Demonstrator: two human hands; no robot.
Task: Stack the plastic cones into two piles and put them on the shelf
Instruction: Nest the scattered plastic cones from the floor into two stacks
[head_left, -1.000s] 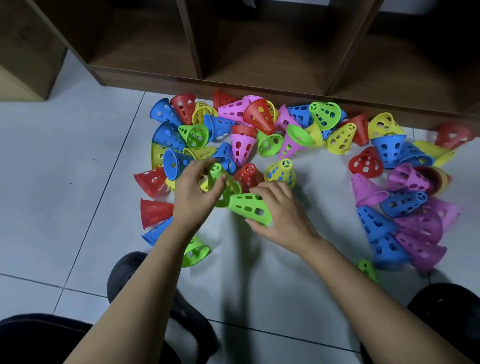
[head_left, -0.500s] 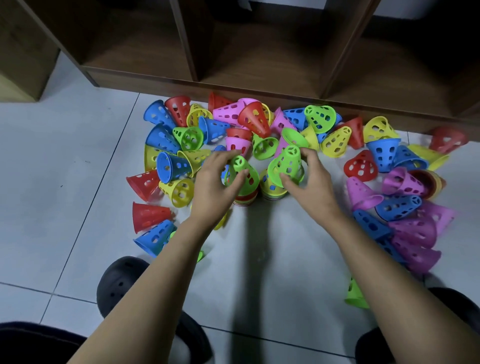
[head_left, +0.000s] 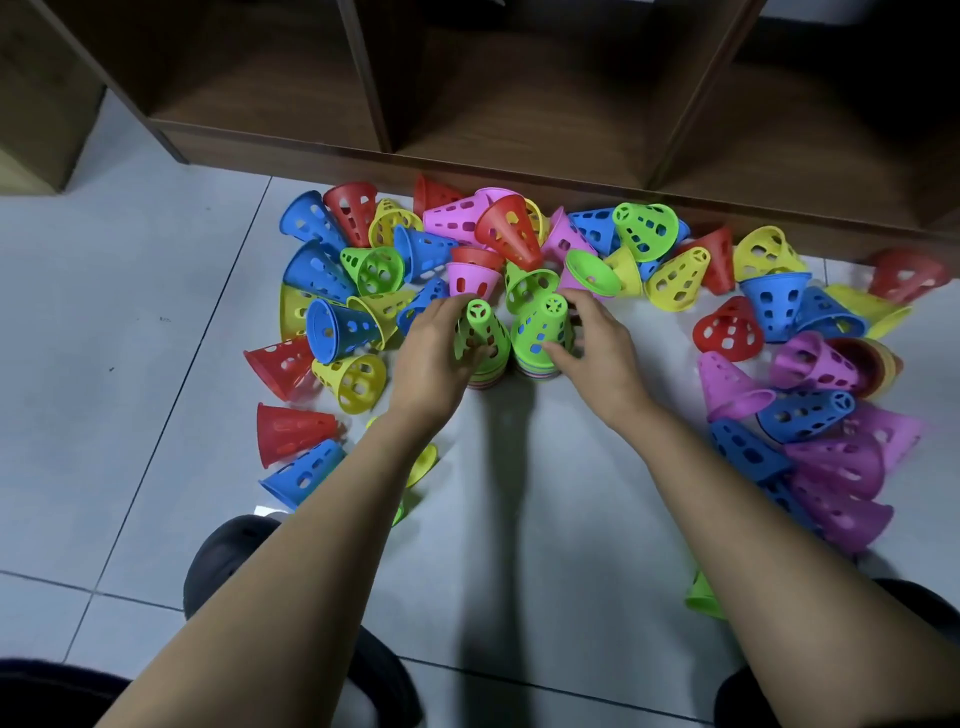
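Two short upright piles of cones stand side by side on the floor, each topped by a green cone. My left hand grips the left green cone, thumb in front and fingers behind. My right hand grips the right green cone the same way. Coloured rims of nested cones show under both tops. Several loose red, blue, yellow, pink and green cones lie scattered in an arc around the piles. The wooden shelf stands just behind them, its cubbies open.
A loose cluster of blue and purple cones lies at the right, a red cone and a blue cone at the left. A green cone lies by my right forearm. Dark shoes are at the bottom.
Both hands carried green cones from low on the floor up onto the two piles and pushed them down; the tops now sit lower over the stacks.
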